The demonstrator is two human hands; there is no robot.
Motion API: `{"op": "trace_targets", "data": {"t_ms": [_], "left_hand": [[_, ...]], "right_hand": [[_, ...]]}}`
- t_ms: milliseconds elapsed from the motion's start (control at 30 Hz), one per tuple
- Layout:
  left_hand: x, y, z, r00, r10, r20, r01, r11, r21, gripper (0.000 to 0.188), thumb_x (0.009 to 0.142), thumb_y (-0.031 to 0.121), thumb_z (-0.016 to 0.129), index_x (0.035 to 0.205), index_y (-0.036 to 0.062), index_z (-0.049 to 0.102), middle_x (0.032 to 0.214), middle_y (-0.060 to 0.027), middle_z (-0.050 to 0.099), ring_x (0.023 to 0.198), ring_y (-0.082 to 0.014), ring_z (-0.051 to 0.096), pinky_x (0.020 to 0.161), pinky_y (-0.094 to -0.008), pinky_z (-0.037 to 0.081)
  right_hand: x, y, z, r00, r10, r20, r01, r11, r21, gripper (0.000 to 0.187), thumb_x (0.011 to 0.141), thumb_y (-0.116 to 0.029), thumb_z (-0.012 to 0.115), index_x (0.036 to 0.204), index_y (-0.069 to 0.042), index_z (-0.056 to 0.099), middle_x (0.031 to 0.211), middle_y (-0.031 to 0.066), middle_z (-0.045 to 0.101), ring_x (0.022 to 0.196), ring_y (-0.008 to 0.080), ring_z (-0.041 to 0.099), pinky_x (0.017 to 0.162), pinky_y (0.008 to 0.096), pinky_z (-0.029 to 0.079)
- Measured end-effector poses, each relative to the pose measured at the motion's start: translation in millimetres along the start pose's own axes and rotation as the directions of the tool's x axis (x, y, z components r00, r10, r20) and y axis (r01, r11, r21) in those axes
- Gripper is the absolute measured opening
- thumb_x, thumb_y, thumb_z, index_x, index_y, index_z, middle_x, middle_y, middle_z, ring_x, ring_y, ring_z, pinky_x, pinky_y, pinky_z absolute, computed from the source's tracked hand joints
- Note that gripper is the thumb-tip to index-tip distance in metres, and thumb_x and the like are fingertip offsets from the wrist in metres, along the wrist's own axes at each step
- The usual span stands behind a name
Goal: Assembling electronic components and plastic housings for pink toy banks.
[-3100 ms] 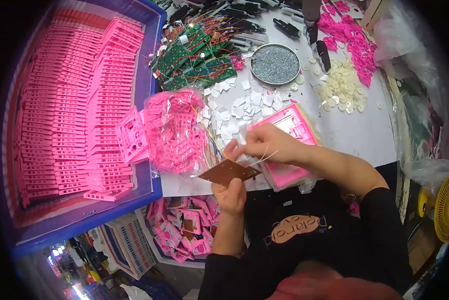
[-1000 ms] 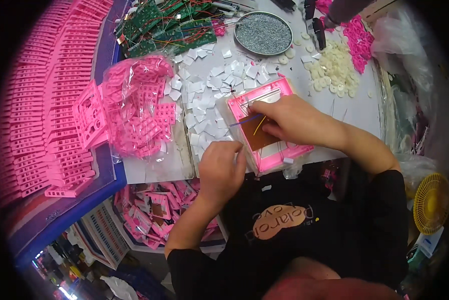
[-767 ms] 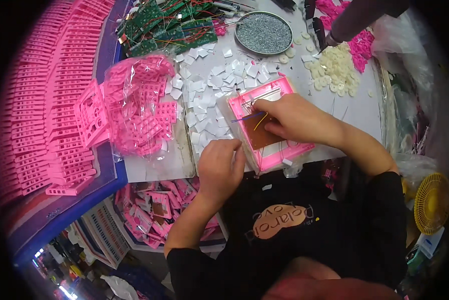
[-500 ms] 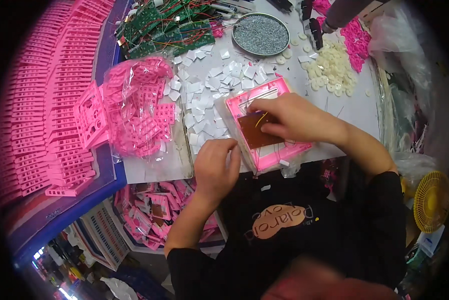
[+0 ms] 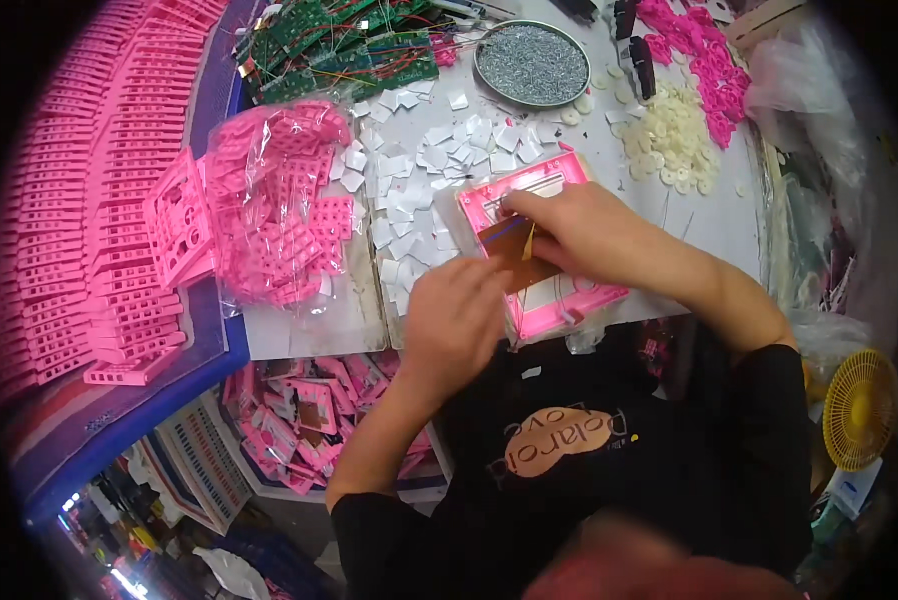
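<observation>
A pink plastic casing (image 5: pixel 549 320) lies at a slant on the table before me, with a brown circuit board (image 5: pixel 510 278) inside it. Curled over the board from the right is my right hand (image 5: pixel 589 232), its thumb and fingers closed at the board's upper part. A thin yellow wire (image 5: pixel 531 240) stands up beside the right thumb. My left hand (image 5: pixel 457 315) reaches the casing's left edge, fingers bent together and their tips against the board's left side; whatever they pinch is hidden. Thin wires curve over the lower end of the casing.
Small white squares (image 5: pixel 409 200) are scattered left of the casing. Beyond stand a round tin of screws (image 5: pixel 532 65) and green circuit boards (image 5: pixel 314 45). White discs (image 5: pixel 674 140) pile up at right. A bag of pink parts (image 5: pixel 279 210) and stacked pink casings (image 5: pixel 129 200) fill the left.
My left hand has moved up and right to the board's edge. My right hand stays over the board, and the yellow wire now stands more upright.
</observation>
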State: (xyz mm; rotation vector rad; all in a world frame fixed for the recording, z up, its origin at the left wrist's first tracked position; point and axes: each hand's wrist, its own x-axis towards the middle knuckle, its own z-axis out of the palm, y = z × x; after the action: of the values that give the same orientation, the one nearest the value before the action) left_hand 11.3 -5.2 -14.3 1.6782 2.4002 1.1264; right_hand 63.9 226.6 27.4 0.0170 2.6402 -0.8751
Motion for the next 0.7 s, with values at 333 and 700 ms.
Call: {"op": "trace_targets", "data": {"t_ms": [333,700], "left_hand": [[4,14,5,0.972,0.012,0.235,-0.069,0.969,0.236,0.038,0.084,0.027,0.075,0.116,0.0089,0.069,0.126,-0.0057,0.066,0.126,-0.0193,0.059,0.100,-0.0458,0.034],[167,-38,5,0.997,-0.068,0.035,0.065,0.995,0.080,0.014,0.087,0.020,0.069,0.088,0.0070,0.075,0.084,-0.0116,0.071,0.076,-0.0327,0.069,0.070,-0.0430,0.053]], "right_hand": [[-50,1,49,0.895,-0.419,-0.153,0.270,0.782,-0.563,0.053,0.083,-0.018,0.060,0.129,0.010,0.059,0.138,0.0262,0.057,0.134,0.0390,0.050,0.112,0.0481,0.038],[-45,-11,43,0.933,-0.356,-0.053,0.248,0.741,-0.624,0.063,0.078,-0.024,0.063,0.129,0.013,0.059,0.140,0.0268,0.056,0.127,0.0356,0.050,0.112,0.0478,0.035]]}}
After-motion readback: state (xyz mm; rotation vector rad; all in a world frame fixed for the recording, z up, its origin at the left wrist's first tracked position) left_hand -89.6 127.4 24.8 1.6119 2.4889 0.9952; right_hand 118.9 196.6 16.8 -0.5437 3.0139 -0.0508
